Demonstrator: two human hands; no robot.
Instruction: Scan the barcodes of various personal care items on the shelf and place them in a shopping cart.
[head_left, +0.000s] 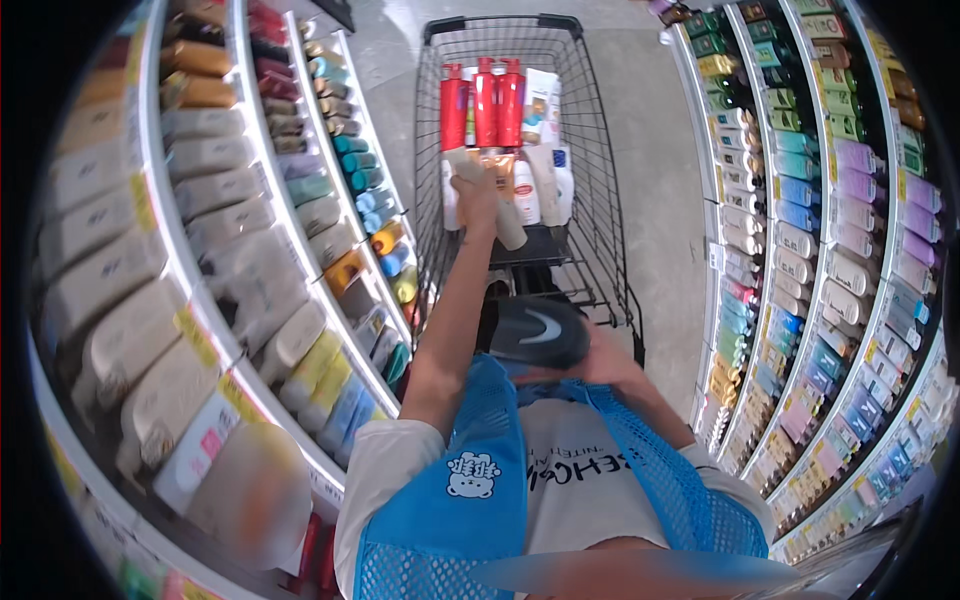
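Observation:
My left hand (475, 196) reaches over the shopping cart (424, 112) and grips a slim pale beige bottle (511, 227), which is tilted. Around it in the basket stand red pump bottles (485, 105), an orange-gold pack (497, 176), a white bottle with a red label (526, 195) and another beige bottle (545, 184). Close to my body, my right hand (609, 352) holds a dark grey rounded object (536, 334) with a pale curved mark. That hand is blurred and partly behind the object, whose kind I cannot tell.
Shelves of beige bottles (217, 150) and coloured bottles (360, 161) rise close on the left. More shelving with bottles and tubes (795, 191) lines the right side. Grey floor (664, 225) shows between the cart and the right shelves. A rounded display sign (251, 495) juts from the left shelf.

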